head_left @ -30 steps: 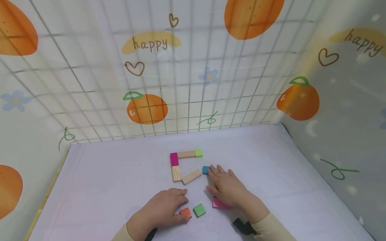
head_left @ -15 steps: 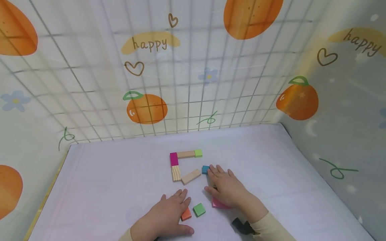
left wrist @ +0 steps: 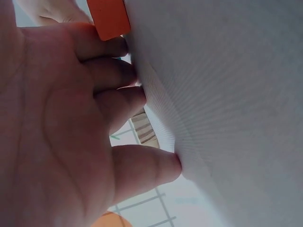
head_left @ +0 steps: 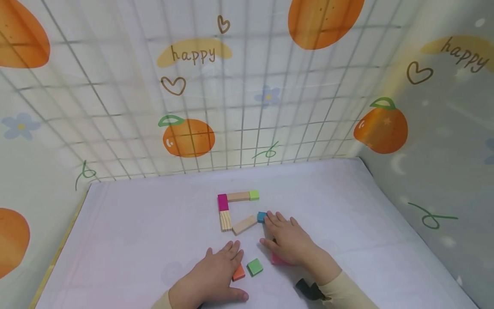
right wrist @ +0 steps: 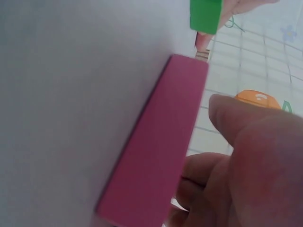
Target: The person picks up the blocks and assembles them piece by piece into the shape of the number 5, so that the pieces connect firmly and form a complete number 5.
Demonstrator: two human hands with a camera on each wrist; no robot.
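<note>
My left hand (head_left: 218, 274) rests on the white cloth with its fingers spread and straight. Close by its index finger and thumb lies an orange block (head_left: 238, 273), partly covered by the hand. A green block (head_left: 255, 267) sits just right of that one. My right hand (head_left: 289, 238) lies palm down, its fingertips at a small blue block (head_left: 261, 217) that they partly cover. Under the right palm is a long pink block (head_left: 281, 259), mostly hidden from above; the right wrist view shows this pink block (right wrist: 156, 142) on the cloth, with the thumb apart from it.
Beyond the hands, blocks form an open outline: a striped wooden block (head_left: 225, 221), a magenta block (head_left: 223, 202), a plain wooden block (head_left: 238, 196) and a lime block (head_left: 254, 195). A slanted wooden block (head_left: 245, 225) nearly meets the blue one. A wire grid (head_left: 247, 107) stands behind.
My left hand has flattened and spread, its thumb moving off the orange block towards the front. My right hand has shifted slightly left, and the blue block has crept nearer the slanted wooden block.
</note>
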